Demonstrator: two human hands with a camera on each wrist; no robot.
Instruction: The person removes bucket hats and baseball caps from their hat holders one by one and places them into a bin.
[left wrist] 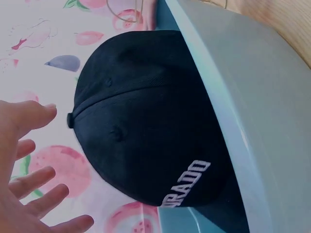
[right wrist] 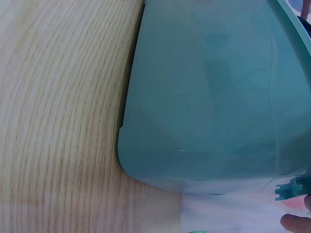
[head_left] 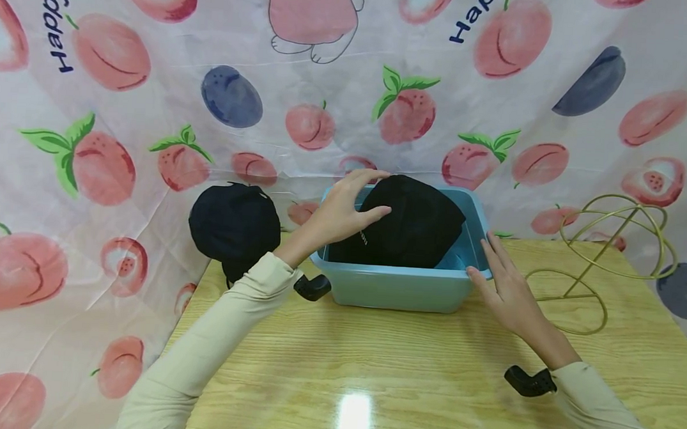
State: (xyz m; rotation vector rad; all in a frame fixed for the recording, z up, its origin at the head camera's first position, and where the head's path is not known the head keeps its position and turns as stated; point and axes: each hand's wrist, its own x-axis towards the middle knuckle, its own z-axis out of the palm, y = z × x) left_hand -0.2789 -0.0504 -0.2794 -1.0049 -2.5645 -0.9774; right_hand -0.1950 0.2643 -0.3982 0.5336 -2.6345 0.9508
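A black baseball cap (head_left: 415, 221) with white lettering sits in a blue plastic bin (head_left: 398, 287), crown up. In the left wrist view, the cap (left wrist: 141, 111) shows its top button and part of its letters. My left hand (head_left: 344, 208) is over the cap's left side, thumb and fingers spread; a gap separates this hand (left wrist: 29, 170) from the crown in the wrist view. At the bin's right rim is my right hand (head_left: 507, 292), its fingers extended along the edge. Only fingertips (right wrist: 295, 223) of it show in the right wrist view, beside the bin's corner.
Another dark cap (head_left: 233, 226) is at the table's back left corner; what supports it is hidden. A gold wire stand (head_left: 600, 264) with looped ends stands on the right of the wooden table (head_left: 417, 365). Fruit-printed cloth (head_left: 346, 150) hangs right behind the bin.
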